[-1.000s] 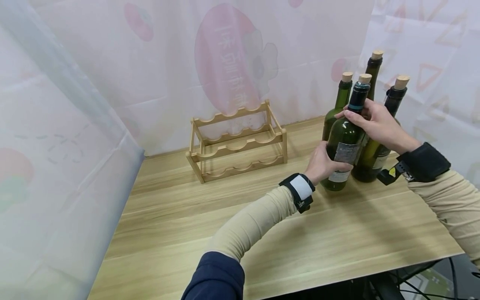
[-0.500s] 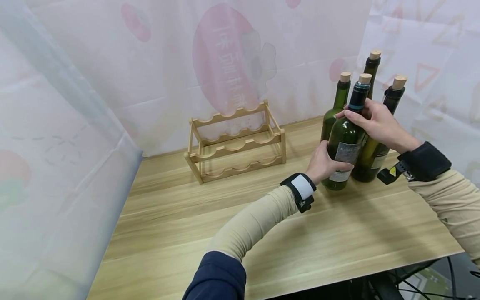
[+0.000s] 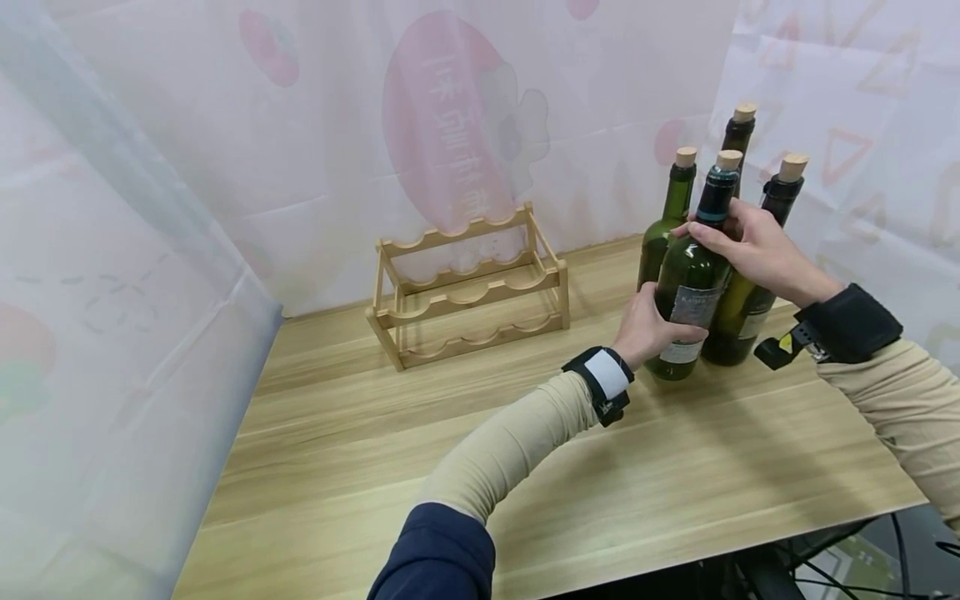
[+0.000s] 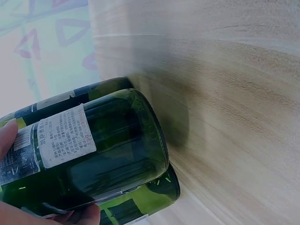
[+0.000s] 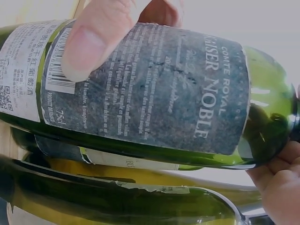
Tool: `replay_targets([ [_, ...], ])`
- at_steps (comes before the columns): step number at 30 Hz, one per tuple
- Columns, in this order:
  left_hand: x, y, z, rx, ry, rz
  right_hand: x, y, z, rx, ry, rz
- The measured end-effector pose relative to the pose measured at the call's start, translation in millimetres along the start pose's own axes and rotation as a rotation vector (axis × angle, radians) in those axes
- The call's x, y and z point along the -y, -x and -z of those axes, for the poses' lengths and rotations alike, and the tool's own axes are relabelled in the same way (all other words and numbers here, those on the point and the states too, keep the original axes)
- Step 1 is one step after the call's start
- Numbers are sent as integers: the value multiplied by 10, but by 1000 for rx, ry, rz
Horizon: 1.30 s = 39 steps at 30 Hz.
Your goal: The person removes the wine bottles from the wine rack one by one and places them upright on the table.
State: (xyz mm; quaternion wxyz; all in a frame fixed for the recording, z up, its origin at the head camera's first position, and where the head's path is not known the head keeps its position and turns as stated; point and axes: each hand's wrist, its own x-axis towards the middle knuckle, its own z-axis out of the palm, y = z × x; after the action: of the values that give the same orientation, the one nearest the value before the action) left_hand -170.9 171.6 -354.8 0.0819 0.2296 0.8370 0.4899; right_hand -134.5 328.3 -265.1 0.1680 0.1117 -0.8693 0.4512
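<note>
A dark green wine bottle with a grey label stands at the front of a group of corked bottles on the wooden table. My left hand grips its lower body, thumb across the label. My right hand wraps round its shoulder and neck base. The left wrist view shows the bottle's base a little off the table top. Three other bottles stand close behind it.
A small two-tier wooden bottle rack stands empty near the back wall, left of the bottles. Printed white sheets close in the left, back and right sides. The table's front edge runs at the lower right, with cables below it.
Both hands keep their grip on the front bottle. The view has shifted slightly; the bottle stays nearly in place.
</note>
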Motion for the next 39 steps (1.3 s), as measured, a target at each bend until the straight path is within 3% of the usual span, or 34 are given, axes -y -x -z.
replay_targets([
  [39, 77, -31, -247, -21, 3, -10, -84, 62, 48, 30, 62, -40],
])
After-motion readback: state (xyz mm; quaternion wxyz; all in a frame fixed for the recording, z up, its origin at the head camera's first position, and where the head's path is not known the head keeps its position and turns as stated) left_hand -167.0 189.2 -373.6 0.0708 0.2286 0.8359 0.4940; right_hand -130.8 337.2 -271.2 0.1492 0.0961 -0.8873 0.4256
